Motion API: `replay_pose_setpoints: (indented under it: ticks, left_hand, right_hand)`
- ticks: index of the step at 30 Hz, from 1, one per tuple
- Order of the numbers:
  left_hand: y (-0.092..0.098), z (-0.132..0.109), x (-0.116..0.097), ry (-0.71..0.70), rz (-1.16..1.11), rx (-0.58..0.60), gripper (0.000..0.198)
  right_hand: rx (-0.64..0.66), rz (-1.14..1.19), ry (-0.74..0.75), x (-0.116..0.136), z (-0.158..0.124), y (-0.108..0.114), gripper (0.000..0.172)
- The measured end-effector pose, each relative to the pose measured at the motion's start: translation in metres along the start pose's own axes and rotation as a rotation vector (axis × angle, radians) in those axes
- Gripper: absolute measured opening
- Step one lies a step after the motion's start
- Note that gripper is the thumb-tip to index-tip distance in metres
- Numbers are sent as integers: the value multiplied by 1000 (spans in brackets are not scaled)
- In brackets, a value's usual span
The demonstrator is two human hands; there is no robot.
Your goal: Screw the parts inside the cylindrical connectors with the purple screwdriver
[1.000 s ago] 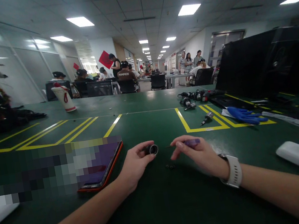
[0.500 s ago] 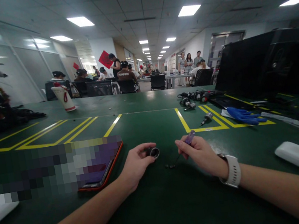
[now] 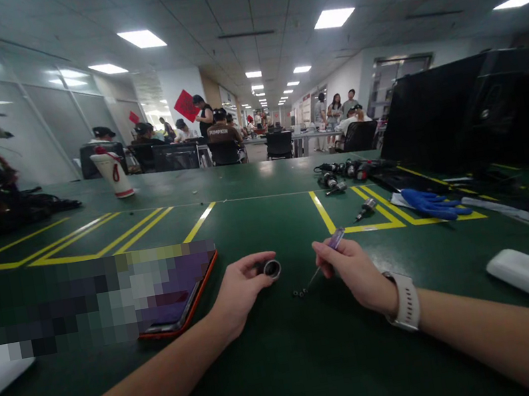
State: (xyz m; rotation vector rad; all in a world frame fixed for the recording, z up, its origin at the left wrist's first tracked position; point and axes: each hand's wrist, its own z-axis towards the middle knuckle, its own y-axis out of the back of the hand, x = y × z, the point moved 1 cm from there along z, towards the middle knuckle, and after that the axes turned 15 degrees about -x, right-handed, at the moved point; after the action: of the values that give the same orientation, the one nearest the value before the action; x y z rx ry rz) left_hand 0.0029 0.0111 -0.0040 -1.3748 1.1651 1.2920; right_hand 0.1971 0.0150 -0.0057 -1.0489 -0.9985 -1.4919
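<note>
Both hands grip: my left hand [image 3: 239, 291] pinches a small black ring part [image 3: 271, 268], my right hand [image 3: 350, 270] holds a purple-handled screwdriver [image 3: 327, 252], tip down at tiny screws [image 3: 301, 293] on the counter [image 3: 293, 369], near its front edge.

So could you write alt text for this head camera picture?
On a green table, the left hand holds a small black ring-shaped part while the right hand points a purple-handled screwdriver at tiny screws. A tablet lies at left.

Left hand [image 3: 239, 290] pinching, right hand [image 3: 350, 268] apparently clenched, forearms converging.
</note>
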Motion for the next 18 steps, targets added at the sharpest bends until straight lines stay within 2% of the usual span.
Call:
replay_pose_setpoints:
  ticks: [5, 8, 13, 18]
  left_hand:
    - [2, 1, 2, -10, -13, 3, 42]
    - [2, 1, 2, -25, -17, 5, 41]
    - [1, -1, 0, -29, -13, -5, 40]
    - [1, 0, 3, -52, -11, 16, 39]
  right_hand:
    - [-38, 153, 10, 1, -2, 1, 32]
    - [21, 187, 78, 7, -8, 1, 26]
    - [228, 56, 220, 14, -17, 0, 18]
    - [243, -175, 384, 17, -21, -3, 16]
